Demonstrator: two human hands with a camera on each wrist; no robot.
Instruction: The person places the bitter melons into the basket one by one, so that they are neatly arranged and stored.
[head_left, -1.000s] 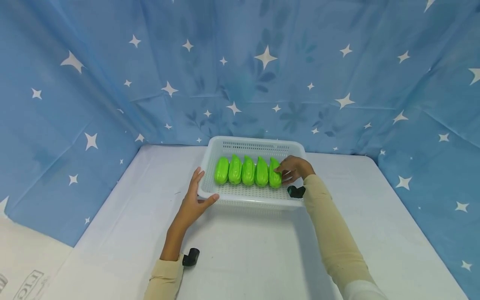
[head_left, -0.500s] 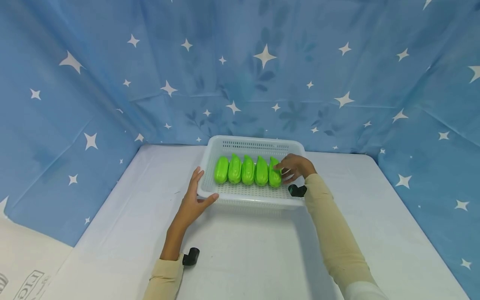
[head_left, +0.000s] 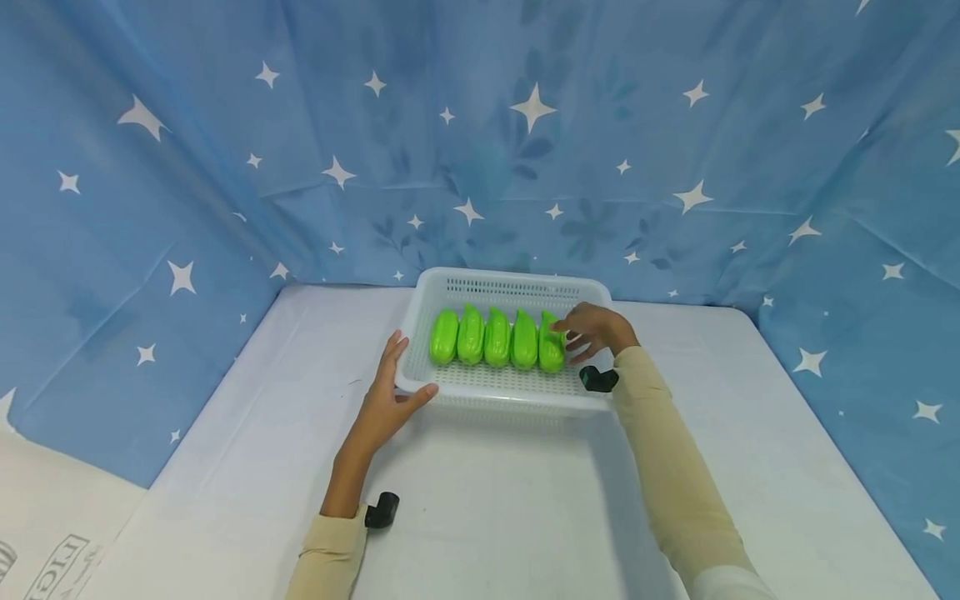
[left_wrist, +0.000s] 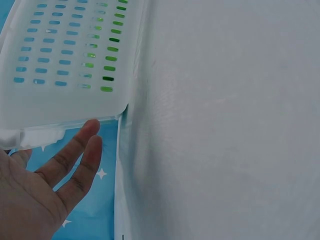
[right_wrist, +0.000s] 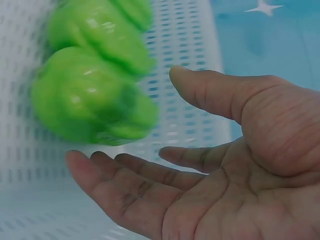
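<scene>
A white slotted plastic basket [head_left: 517,403] holds several glossy bright green vegetable-shaped pieces in a side-by-side row, each rounded at the near end and narrower at the far end. Their exact kind is unclear. My left hand [head_left: 381,412] is spread at the basket's front left corner, thumb by the front rim and fingers along the left side; the left wrist view shows straight fingers [left_wrist: 82,170] at the wall. Inside the right end, my right hand [head_left: 600,327] is beside the rightmost green piece [head_left: 551,354]. In the right wrist view its palm faces that piece [right_wrist: 90,97], with a gap between.
The basket stands near the back of a white-covered table [head_left: 510,500]. Behind and on both sides hangs a blue curtain [head_left: 480,133] with white stars. Dark wrist devices, one by the left cuff [head_left: 382,510] and one by the right wrist [head_left: 598,379], stick out.
The right hand has shifted slightly right, and its fingers have come away from the rightmost green piece. The left hand and the basket hold their places.
</scene>
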